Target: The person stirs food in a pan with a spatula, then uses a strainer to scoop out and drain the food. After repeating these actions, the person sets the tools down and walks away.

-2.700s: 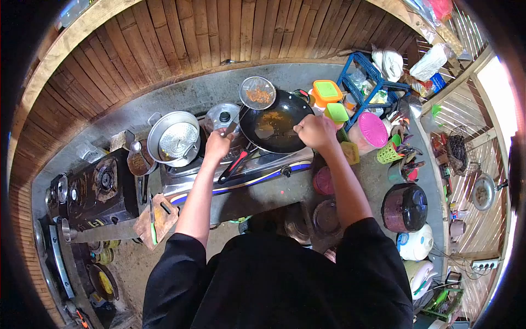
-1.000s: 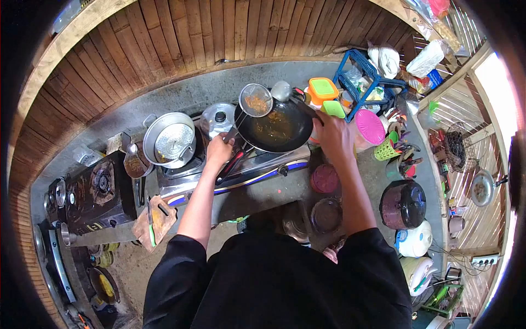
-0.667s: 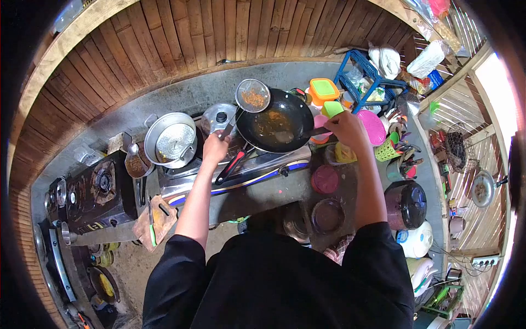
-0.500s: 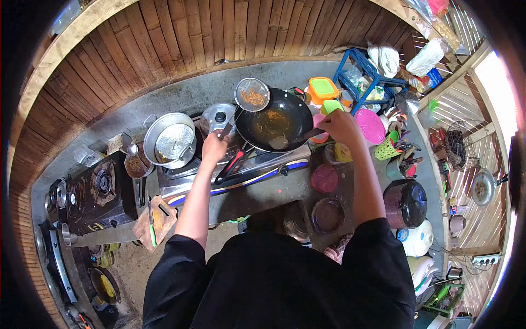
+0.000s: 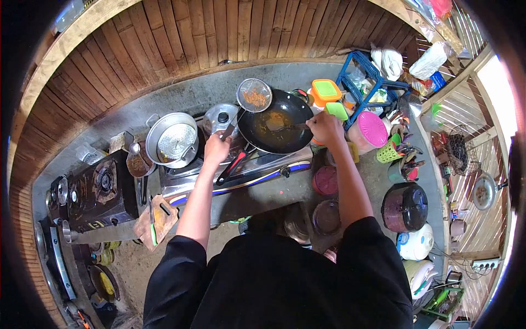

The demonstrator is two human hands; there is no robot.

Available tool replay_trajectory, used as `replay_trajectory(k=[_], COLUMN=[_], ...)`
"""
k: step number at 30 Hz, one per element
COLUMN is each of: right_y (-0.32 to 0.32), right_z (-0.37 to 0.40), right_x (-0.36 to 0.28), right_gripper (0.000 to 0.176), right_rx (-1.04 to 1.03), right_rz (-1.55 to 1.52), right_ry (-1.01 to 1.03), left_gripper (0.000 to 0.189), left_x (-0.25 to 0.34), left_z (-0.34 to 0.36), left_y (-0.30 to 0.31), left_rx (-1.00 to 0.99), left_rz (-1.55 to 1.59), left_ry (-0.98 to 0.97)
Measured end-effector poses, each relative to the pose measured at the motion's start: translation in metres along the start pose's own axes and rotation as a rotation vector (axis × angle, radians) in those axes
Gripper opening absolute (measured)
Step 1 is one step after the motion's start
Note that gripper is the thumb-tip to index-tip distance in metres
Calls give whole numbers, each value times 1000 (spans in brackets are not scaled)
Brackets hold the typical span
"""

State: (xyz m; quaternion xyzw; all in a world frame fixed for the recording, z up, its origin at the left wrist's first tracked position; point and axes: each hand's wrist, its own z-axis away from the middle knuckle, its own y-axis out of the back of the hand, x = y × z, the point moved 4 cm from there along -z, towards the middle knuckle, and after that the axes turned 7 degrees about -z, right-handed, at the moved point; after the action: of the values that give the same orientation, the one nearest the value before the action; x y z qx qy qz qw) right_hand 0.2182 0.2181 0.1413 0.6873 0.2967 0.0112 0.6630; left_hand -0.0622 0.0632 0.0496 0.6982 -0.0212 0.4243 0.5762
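Note:
My left hand (image 5: 217, 148) is closed around the dark handle of a mesh strainer (image 5: 255, 96). Orange-brown fried bits lie in the strainer, which is over the left rim of a black frying pan (image 5: 282, 143). Brown oil with small bits covers the pan's middle. My right hand (image 5: 325, 129) is closed on the dark handle of a spatula (image 5: 295, 127), whose blade is down in the oil. The pan sits on a steel gas stove (image 5: 246, 174), its red and black handle pointing toward me.
Left of the pan are a glass lid (image 5: 211, 116) and a silver pot (image 5: 155, 135). A knife (image 5: 153, 222) lies on a cutting board (image 5: 162, 219). To the right stand a pink-lidded tub (image 5: 371, 130), a blue rack (image 5: 361, 77) and a rice cooker (image 5: 404, 207).
My right hand has moved left and slightly down. The spatula's blade has shifted from the pan's near side up into the oil at its middle. The strainer stays over the rim.

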Motion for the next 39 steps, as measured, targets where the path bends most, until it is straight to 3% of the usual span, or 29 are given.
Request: replay_trajectory(k=[8, 13, 19, 22, 26, 33, 35, 39], right_y=[-28, -26, -29, -18, 7, 45, 41, 40], right_z=[7, 29, 43, 43, 38, 35, 41, 47], right_x=[10, 9, 18, 19, 18, -20, -32, -36], right_gripper=[25, 24, 23, 24, 24, 24, 23, 22], right_rx=[130, 191, 307, 268, 304, 244, 294, 331], right_rz=[-87, -278, -288, -291, -316, -207, -99, -13], right_ry=[165, 77, 70, -26, -3, 119, 326, 380], left_gripper=[42, 41, 39, 37, 36, 38, 38, 39], left_x=[-5, -7, -8, -6, 2, 14, 21, 23], left_z=[5, 6, 4, 3, 4, 5, 9, 10], left_y=[1, 0, -3, -4, -2, -17, -19, -18], left_rx=[25, 22, 26, 54, 59, 5, -41, -79], left_rz=[21, -1, -17, -53, -114, -84, -63, -41], left_ry=[11, 21, 21, 5, 13, -50, -27, 5])
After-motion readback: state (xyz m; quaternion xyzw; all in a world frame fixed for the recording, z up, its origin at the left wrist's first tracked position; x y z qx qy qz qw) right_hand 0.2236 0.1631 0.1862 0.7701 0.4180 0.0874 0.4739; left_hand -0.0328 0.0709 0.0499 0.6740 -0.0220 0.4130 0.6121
